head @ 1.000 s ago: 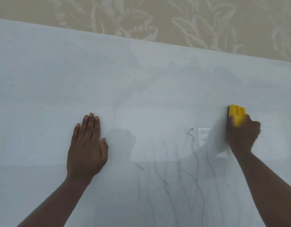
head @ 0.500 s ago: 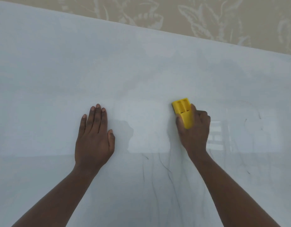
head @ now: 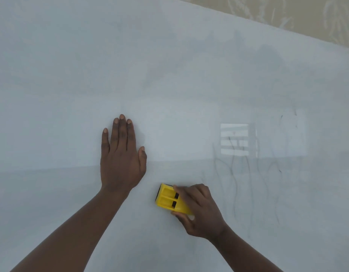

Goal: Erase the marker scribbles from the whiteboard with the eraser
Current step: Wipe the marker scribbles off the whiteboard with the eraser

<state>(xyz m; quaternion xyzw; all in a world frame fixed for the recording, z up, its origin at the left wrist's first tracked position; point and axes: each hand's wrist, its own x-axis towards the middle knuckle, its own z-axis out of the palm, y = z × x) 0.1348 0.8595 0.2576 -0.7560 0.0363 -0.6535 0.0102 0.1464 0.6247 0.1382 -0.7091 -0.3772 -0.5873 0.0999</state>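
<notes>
One yellow eraser (head: pixel 170 200) gripped in right hand (head: pixel 199 211), left hand (head: pixel 121 160) flat with fingers spread on whiteboard (head: pixel 71 75), faint scribbles (head: pixel 248 173) too smeared to count.

Left hand (head: pixel 121 160) beside eraser (head: pixel 169 200).

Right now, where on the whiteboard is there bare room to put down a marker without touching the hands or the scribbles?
The white glossy whiteboard is bare above and to the left of the flat left hand. It is busier near the right hand, gripping the yellow plastic eraser, and rightward, where faint black marker scribbles remain.
</notes>
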